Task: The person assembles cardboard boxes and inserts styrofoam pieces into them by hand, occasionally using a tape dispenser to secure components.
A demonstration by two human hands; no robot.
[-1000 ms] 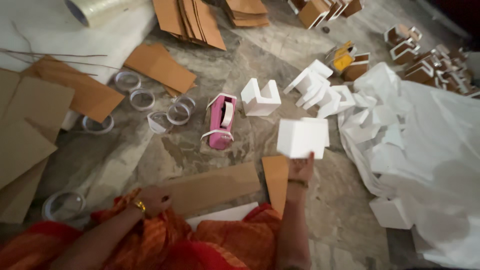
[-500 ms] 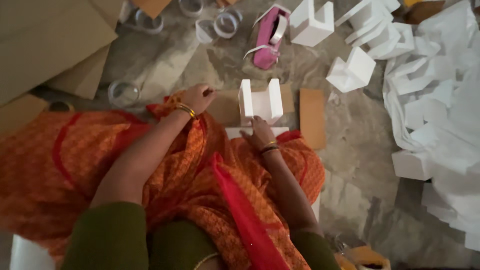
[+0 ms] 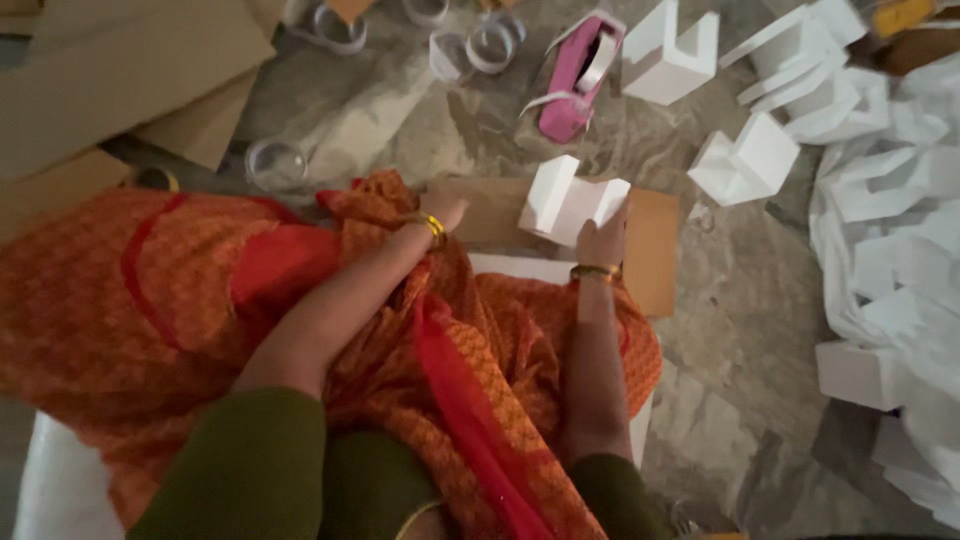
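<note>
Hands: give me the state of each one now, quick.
Left hand: open, resting on the brown cardboard piece.
Right hand: closed on the white foam block.

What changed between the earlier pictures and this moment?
A second ago both hands lay bare on the cardboard sheet. Since then the right hand has picked up a white foam block and holds it over the sheet. The left hand stays on the cardboard. The pink tape dispenser has not moved.

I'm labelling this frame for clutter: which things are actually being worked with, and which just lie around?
In hand:
white foam block, held by the right hand
flat cardboard piece under it, left hand at its edge

Lying about:
pink tape dispenser
tape rolls
loose foam pieces
cardboard sheets
</note>
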